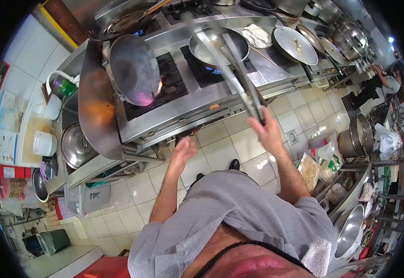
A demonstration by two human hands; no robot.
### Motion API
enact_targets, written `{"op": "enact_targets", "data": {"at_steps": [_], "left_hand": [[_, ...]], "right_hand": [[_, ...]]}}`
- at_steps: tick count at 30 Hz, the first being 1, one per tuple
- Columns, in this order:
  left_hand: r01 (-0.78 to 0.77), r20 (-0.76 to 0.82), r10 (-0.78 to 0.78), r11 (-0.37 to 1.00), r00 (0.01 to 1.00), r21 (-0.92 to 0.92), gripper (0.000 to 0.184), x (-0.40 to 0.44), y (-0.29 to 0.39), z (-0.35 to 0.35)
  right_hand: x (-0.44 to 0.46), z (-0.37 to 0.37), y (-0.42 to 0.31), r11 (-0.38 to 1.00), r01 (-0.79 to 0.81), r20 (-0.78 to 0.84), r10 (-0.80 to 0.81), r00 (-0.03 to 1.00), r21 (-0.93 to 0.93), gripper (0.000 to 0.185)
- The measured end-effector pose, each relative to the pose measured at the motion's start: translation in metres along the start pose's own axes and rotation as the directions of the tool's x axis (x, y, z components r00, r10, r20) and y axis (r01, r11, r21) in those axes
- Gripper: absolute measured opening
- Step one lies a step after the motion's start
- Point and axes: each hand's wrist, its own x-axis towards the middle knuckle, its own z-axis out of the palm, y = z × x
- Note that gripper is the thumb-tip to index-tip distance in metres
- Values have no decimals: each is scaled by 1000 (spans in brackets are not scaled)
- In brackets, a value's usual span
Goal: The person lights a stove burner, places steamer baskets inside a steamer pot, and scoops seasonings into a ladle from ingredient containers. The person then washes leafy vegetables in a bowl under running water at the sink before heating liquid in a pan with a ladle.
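My right hand (267, 132) grips the near end of long metal tongs (232, 74). Their two arms stretch away over a frying pan (206, 54) on a lit burner, and the far tips are blurred. Some pale liquid or fat shows in that pan. My left hand (183, 152) hovers in front of the stove edge, fingers loosely bent, with nothing visible in it. Ahead of it, a dark wok (134, 67) tilts over the left burner, with flame at its lower right rim and a haze inside.
A metal splash guard (97, 99) stands left of the wok. A white cloth (257, 35) and a thin stick (263, 56) lie right of the frying pan. Farther right is another large pan (299, 46). Shelving with bowls (350, 227) and bags flanks my right side. A person (389, 83) stands far right.
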Motion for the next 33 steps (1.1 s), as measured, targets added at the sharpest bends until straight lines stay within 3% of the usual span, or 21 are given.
{"op": "enact_targets", "data": {"at_steps": [2, 4, 5, 7, 8, 10, 11, 12, 14, 17, 19, 24, 26, 28, 29, 30, 31, 32, 33], "left_hand": [[160, -186, -137, 980, 973, 117, 45, -5, -44, -19], [300, -325, -253, 948, 911, 104, 48, -12, -84, -33], [348, -372, -301, 935, 878, 65, 49, -14, -101, -39], [416, -481, -311, 900, 820, 126, 47, -15, -125, -37], [460, -542, -299, 868, 785, 186, 46, -14, -147, -48], [496, -617, -272, 839, 739, 224, 46, -16, -183, -58], [573, -707, -299, 800, 641, 180, 46, -18, -192, -54], [636, -785, -320, 763, 531, 119, 46, -18, -203, -46], [558, -811, -287, 828, 510, 58, 47, -18, -213, -15], [439, -833, -201, 897, 515, 56, 49, -20, -224, 28], [455, -821, -151, 879, 550, 143, 49, -20, -229, 46], [532, -839, -201, 838, 506, 120, 47, -32, -239, 69], [541, -837, -198, 830, 510, 134, 47, -36, -241, 69], [542, -842, -184, 828, 507, 145, 45, -35, -240, 67], [548, -841, -189, 824, 508, 145, 45, -32, -243, 60], [558, -819, -201, 813, 538, 167, 43, -26, -248, 48], [572, -794, -217, 798, 568, 191, 41, -23, -250, 41], [560, -779, -200, 798, 594, 222, 37, -16, -244, 42], [590, -739, -187, 736, 648, 331, 36, -5, -248, 26]], "right_hand": [[22, -37, 33, 1000, -12, -70, 14, 997, 21, 42], [50, -69, 77, 995, -84, -209, 71, 975, -57, 43], [66, -82, 96, 995, -77, -201, 64, 977, -56, 43], [98, -105, 136, 951, -234, -194, 195, 961, -202, 43], [118, -112, 171, 954, -219, -177, 183, 967, -206, 43], [158, -117, 240, 901, -49, -219, -52, 974, -431, 43], [170, -120, 244, 904, -22, -196, -68, 978, -427, 43], [183, -123, 247, 851, -115, -214, 3, 977, -512, 45], [220, -125, 255, 759, -249, -247, 119, 962, -602, 48], [269, -131, 271, 723, -211, -252, 53, 966, -658, 49], [289, -135, 275, 715, -174, -234, 16, 972, -677, 50], [302, -133, 274, 605, -216, -305, -46, 951, -766, 55], [296, -128, 270, 579, -208, -468, -347, 813, -789, 59], [285, -110, 276, 897, 38, -278, -176, 944, -440, 54], [259, -101, 247, 998, -70, 6, 70, 998, 6, 53], [221, -89, 208, 810, -424, 352, 290, 890, 404, 57], [198, -72, 195, 561, -626, 657, 182, 731, 541, 62], [172, -67, 154, 354, -786, 804, 135, 579, 507, 65], [158, -52, 132, 191, -849, 863, 20, 505, 493, 62]]}}
